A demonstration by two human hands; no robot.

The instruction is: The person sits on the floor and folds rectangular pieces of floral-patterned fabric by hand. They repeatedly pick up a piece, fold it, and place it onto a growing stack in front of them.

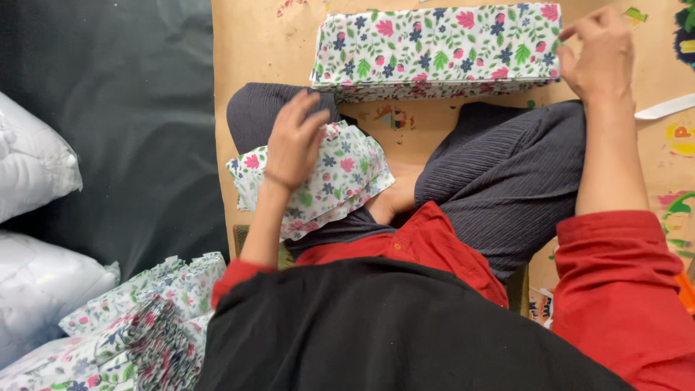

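I sit cross-legged on a brown paper-covered floor (253, 43). My left hand (293, 141) rests on a small bundle of floral-printed white paper (340, 177) lying on my left knee, fingers spread over its top edge. A neat stack of the same floral sheets (434, 47) lies flat in front of my legs. My right hand (597, 54) hovers at the stack's right end, fingers pinched near its top corner; whether it grips a sheet is unclear.
More floral paper pieces (137, 318) lie piled at my lower left. White stuffed plastic bags (32, 166) sit at the left on a dark sheet (130, 108). A white strip (662, 107) lies at the right.
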